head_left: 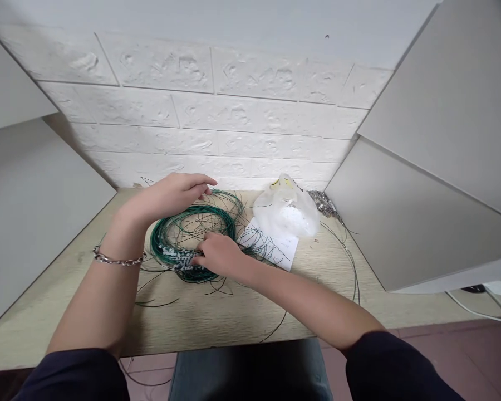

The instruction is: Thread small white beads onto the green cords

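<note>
A coil of thin green wire [229, 218] lies on the table, with many small white pieces [171, 255] clustered along its near-left side. My right hand [219, 253] reaches in from the right, its thumb and fingers closed on the near side of the coil beside the white pieces. Over the far-left part of the coil hovers my left hand [171, 192], fingers stretched to the right and nothing visible in them. Its fingertips are above loose wire loops.
Right of the coil, a crumpled clear plastic bag [290, 214] with white contents rests partly on a sheet of paper [287, 250]. Small dark scraps [323, 203] are piled in the back right corner. White panels [434, 206] flank the wooden table [183, 323]; a brick-pattern wall [234, 114] stands behind.
</note>
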A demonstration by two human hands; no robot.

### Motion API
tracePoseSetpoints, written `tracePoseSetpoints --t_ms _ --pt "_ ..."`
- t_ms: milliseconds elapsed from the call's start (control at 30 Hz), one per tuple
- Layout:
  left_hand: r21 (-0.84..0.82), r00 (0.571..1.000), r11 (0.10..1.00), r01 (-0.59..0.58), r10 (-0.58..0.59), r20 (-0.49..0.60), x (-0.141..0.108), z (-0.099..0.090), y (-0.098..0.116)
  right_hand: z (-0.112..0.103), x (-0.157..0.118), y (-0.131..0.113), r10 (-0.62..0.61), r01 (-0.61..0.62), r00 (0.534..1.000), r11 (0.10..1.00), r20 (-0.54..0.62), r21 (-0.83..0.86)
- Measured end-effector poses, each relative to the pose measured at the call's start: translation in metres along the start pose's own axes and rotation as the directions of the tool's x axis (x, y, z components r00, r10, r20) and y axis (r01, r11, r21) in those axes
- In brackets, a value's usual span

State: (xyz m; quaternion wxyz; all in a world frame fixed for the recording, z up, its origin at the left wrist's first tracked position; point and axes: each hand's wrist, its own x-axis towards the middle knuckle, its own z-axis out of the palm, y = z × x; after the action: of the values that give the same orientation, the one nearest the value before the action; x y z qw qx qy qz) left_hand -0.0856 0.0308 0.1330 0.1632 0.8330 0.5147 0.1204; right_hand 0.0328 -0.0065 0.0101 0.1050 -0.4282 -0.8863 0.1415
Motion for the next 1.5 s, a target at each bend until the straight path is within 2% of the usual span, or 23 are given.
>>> tracePoseSetpoints --t_ms 100,167,300,433,533,600,733,833,1000,1133,1267,1367,1500 --pt "0.005 0.997 1.000 0.010 -0.011 0.080 -0.003 -0.005 0.001 -0.001 0.005 0.001 0.023 -0.023 1.000 0.998 0.001 0.056" --pt "0.003 0.985 1.000 0.014 -0.014 0.174 -0.003 -0.006 -0.001 -0.006 0.006 0.005 0.034 -0.030 0.999 0.992 -0.024 0.124" --pt "-0.031 0.914 1.000 -0.004 0.016 0.406 0.005 -0.002 -0.016 -0.021 0.002 0.016 0.042 -0.025 0.996 0.976 -0.079 0.215" --pt "-0.059 0.859 0.998 0.038 -0.002 0.511 0.013 0.002 -0.034 -0.034 -0.003 0.024 0.086 -0.019 0.981 0.933 -0.173 0.358" --pt "-0.091 0.854 0.994 0.054 0.002 0.520 0.015 0.001 -0.043 -0.044 -0.003 0.027 0.095 0.043 0.942 0.916 -0.321 0.398" --pt "-0.095 0.863 0.995 0.040 0.013 0.505 0.014 -0.001 -0.047 -0.051 0.000 0.027 0.096 0.054 0.922 0.927 -0.374 0.372" --pt "-0.110 0.885 0.994 0.003 0.049 0.463 0.010 -0.007 -0.048 -0.070 0.005 0.024 0.112 0.016 0.928 0.941 -0.355 0.338" --pt "-0.132 0.929 0.991 -0.008 0.056 0.366 0.008 -0.011 -0.048 -0.086 0.007 0.021 0.123 -0.009 0.937 0.945 -0.327 0.328" --pt "-0.203 0.964 0.978 0.050 0.006 0.264 0.008 -0.013 -0.046 -0.108 0.005 0.020 0.066 -0.021 0.953 0.988 -0.295 0.155" --pt "-0.291 0.968 0.956 0.048 0.027 0.249 0.011 -0.007 -0.039 -0.107 0.005 0.020 -0.089 0.046 0.948 0.988 -0.305 -0.145" --pt "-0.331 0.944 0.943 0.037 0.076 0.322 0.013 0.000 -0.032 -0.094 0.011 0.019 -0.166 0.075 0.962 0.925 -0.218 -0.372" --pt "-0.314 0.916 0.949 -0.006 0.132 0.379 0.013 0.001 -0.030 -0.089 0.015 0.019 -0.173 0.087 0.970 0.902 -0.170 -0.423" --pt "-0.268 0.893 0.963 -0.023 0.140 0.427 0.014 0.003 -0.029 -0.087 0.014 0.025 -0.178 0.109 0.973 0.918 -0.149 -0.382"
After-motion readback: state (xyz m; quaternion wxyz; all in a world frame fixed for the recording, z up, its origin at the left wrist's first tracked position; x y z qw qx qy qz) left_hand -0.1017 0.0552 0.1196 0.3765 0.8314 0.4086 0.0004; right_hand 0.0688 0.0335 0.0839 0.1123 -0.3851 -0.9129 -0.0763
